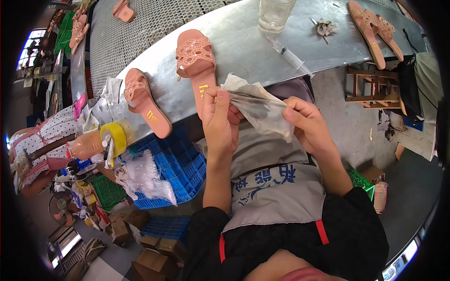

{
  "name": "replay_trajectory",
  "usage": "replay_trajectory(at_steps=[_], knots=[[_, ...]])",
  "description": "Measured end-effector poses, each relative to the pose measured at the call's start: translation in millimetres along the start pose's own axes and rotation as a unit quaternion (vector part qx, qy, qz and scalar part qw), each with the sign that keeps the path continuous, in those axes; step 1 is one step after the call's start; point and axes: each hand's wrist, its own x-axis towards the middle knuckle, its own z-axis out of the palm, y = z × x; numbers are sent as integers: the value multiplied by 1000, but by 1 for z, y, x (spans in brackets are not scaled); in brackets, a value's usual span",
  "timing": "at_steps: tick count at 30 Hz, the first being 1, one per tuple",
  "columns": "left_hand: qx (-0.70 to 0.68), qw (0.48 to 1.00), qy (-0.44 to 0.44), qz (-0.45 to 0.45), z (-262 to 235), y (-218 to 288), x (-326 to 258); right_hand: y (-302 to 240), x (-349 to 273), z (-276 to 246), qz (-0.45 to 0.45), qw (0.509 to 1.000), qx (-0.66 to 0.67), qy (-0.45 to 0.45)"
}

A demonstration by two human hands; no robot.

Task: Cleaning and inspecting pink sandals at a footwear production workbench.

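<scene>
A thin whitish cloth (262, 110) with grey smudges is stretched between my two hands, over my lap at the metal table's near edge. My left hand (221, 114) pinches its left end, thumb on top. At the right end, my right hand (304, 121) grips it between thumb and fingers. A pink sandal (196, 65) with a studded cut-out strap lies just beyond my left hand, which overlaps its heel end. Its companion, another pink sandal (146, 104), rests farther left, its heel reaching the table edge.
On the metal table (234, 28) are a syringe (291, 56), a clear cup (275, 16), a crumpled scrap (324, 28) and another sandal pair (375, 30). A yellow tape roll (114, 138) is at the left. Blue crates (176, 171) stand below. Another person in a dotted garment (51, 136) is at far left.
</scene>
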Motion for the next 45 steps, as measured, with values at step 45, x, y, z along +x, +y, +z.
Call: replay_trajectory(at_steps=[45], knots=[[489, 871, 24, 29, 23, -31, -18, 5, -15, 13, 158, 941, 296, 45]])
